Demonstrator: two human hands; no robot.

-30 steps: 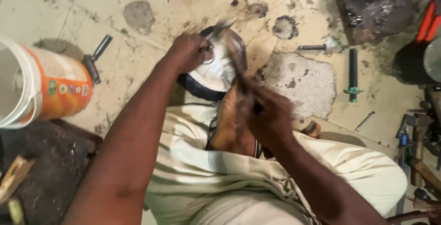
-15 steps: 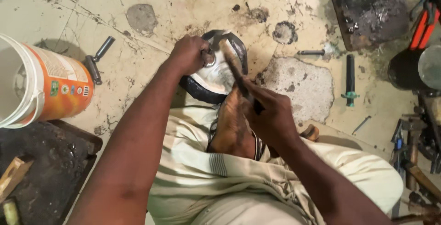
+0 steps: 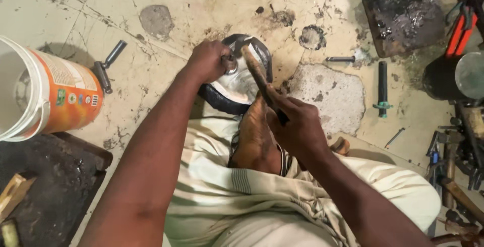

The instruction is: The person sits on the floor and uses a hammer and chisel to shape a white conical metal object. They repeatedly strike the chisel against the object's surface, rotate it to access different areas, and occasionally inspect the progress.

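Observation:
My left hand is closed around a small round metal part and presses it onto a dark ring-shaped casing that lies on the floor in front of my bare foot. My right hand grips the wooden handle of a hammer. The hammer slants up and to the left, its head end close to the metal part and my left fingers. My foot rests against the near side of the casing. The inside of the casing looks pale and shiny.
An orange and white plastic bucket stands at the left. A dark T-handled tool lies beside it. A green-collared black rod and a small bolt lie right of a concrete patch. Several tools clutter the right edge.
The hammer has swung down from a raised, blurred position toward the metal part. My left hand has kept its hold on the part.

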